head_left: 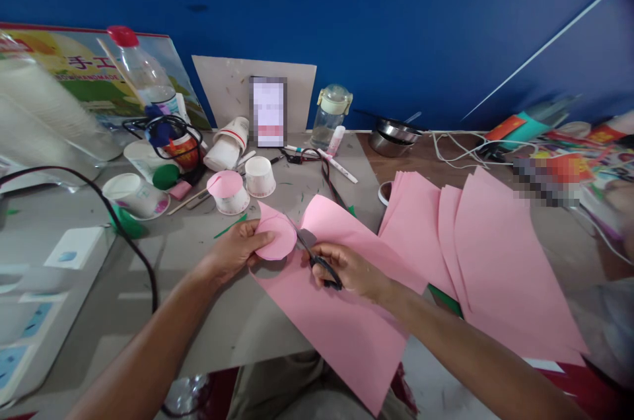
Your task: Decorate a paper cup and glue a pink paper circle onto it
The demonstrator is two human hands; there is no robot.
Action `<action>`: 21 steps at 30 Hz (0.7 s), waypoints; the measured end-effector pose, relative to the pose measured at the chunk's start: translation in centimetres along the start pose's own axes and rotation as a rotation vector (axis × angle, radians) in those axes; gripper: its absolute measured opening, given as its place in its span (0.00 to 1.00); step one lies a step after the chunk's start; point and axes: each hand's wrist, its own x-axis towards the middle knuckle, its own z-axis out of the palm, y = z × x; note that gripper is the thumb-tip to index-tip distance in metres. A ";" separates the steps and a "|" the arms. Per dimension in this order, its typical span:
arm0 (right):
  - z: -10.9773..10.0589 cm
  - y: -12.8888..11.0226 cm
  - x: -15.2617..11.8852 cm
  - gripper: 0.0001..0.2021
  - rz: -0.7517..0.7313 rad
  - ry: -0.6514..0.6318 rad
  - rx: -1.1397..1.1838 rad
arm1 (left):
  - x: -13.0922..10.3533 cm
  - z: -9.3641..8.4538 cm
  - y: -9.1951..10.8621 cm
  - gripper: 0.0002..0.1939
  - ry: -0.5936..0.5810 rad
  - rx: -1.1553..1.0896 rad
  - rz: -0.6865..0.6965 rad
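My left hand [238,247] pinches a pink paper circle [278,242] between thumb and fingers, with a pointed bit of pink paper at its upper edge. Black-handled scissors [324,269] are in my right hand [349,268], fingers through the loops. Their blades lie at the right edge of the circle, against the large pink sheet [341,341]. That sheet has a curved cut-out at its left side and hangs over the table's front edge. Beyond my left hand, an upside-down paper cup [232,202] carries a pink disc on its base.
More pink sheets [500,255] are spread at the right. Paper cups [260,177], a marker [341,168], a lidded glass jar [331,117] and a phone [268,113] stand or lie behind. A black cable [143,255] arcs over the left side.
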 end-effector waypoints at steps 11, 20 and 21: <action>-0.2 0.4 -0.1 0.11 -0.006 -0.007 -0.002 | -0.5 0.5 1.0 0.16 -0.001 -0.038 -0.002; -0.1 0.2 -0.3 0.12 0.012 0.002 -0.017 | -0.3 0.2 0.7 0.15 0.013 -0.012 -0.021; -0.1 0.2 -0.3 0.12 0.015 0.004 -0.019 | -0.3 0.1 0.7 0.15 0.015 -0.011 -0.021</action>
